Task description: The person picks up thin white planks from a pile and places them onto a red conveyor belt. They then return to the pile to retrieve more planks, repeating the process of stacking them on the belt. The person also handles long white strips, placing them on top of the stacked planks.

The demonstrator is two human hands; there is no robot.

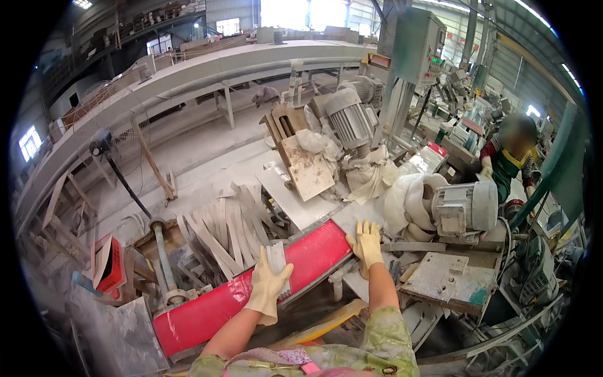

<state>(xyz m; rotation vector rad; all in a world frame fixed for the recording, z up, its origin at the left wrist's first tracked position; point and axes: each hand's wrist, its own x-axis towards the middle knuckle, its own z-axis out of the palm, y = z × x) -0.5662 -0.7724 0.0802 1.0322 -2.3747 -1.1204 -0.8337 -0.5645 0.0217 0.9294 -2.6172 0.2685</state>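
Left hand (270, 290) over red belt (323, 245), right hand (367, 246) palm-down at its end

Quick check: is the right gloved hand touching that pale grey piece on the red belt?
Apart. The head view shows a bare stretch of red belt between the right gloved hand and the pale grey piece.

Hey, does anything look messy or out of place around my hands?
Yes. Pale strips lie in a jumbled heap beyond the long red surface, crossing at uneven angles. Crumpled whitish sheeting is also bunched below the upper motor.
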